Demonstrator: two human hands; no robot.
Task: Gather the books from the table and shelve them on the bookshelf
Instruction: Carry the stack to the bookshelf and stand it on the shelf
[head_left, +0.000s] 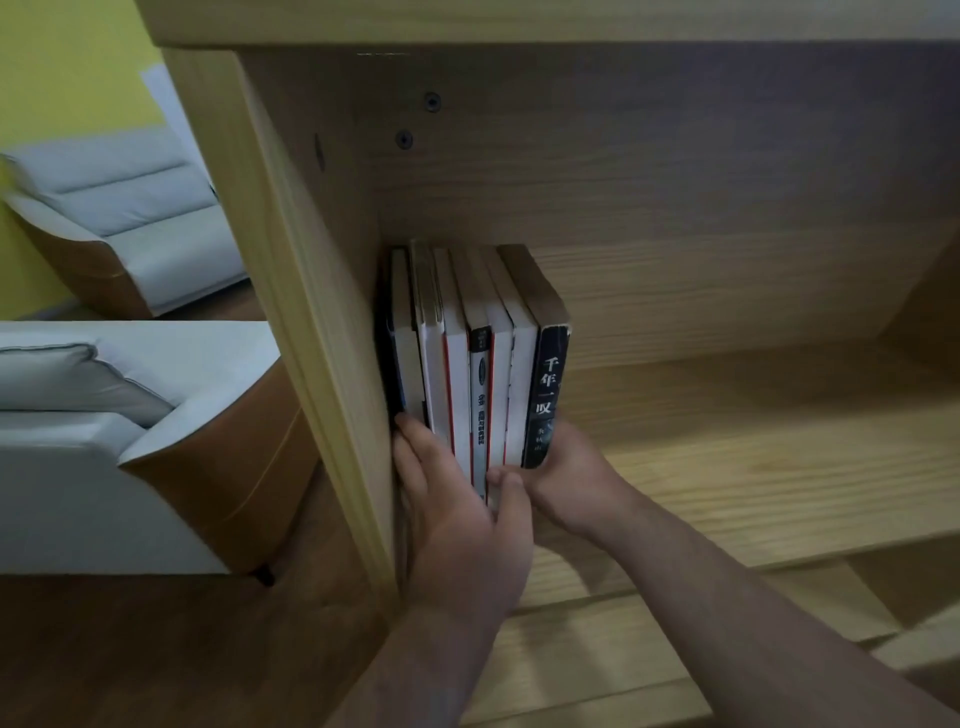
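Several books (467, 364) stand upright in a row on the wooden bookshelf board (753, 457), tight against its left side panel (311, 312). The rightmost is a black-spined book (545, 395) with white characters. My left hand (457, 519) lies with straight fingers against the lower spines at the left end of the row. My right hand (566, 478) cups the bottom of the black-spined book from the right, fingers curled round its far side and thumb across the spines. The two hands touch at the thumbs.
The shelf board stretches bare to the right of the books. A shelf above (519, 21) closes the compartment. Left of the bookshelf stand pale sofas (130, 208) with brown wooden sides, on a dark wooden floor (156, 649), before a yellow wall.
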